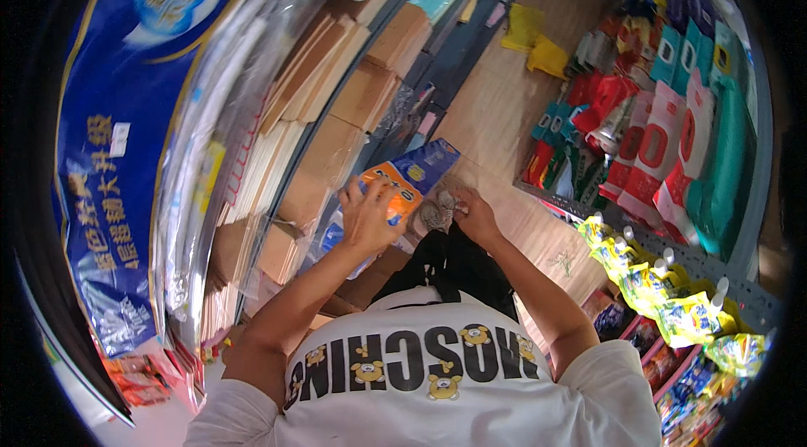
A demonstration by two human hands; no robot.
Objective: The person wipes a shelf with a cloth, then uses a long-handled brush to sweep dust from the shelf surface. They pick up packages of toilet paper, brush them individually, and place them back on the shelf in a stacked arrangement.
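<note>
My left hand (369, 213) is spread over a blue and orange plastic package (416, 169) that bears printed writing, its fingers gripping the orange part. Beside it, in what looks like clear wrap, are round grey wiry pads (433, 213), probably scourers. Whether the pads and the package are one item cannot be made out. At the right edge of the pads my right hand (477, 215) has its thumb and fingers pinched together, seemingly on the wrap. Both hands are in front of my knees in black trousers (441, 264).
Shelving on my left holds cardboard boxes (328, 163) and a large blue pack (126, 150). Yellow bags (547, 56) lie on the wood-look floor (485, 113). At right stands a bin of red-and-white packets (656, 131). Yellow packets (643, 283) hang from hooks nearby.
</note>
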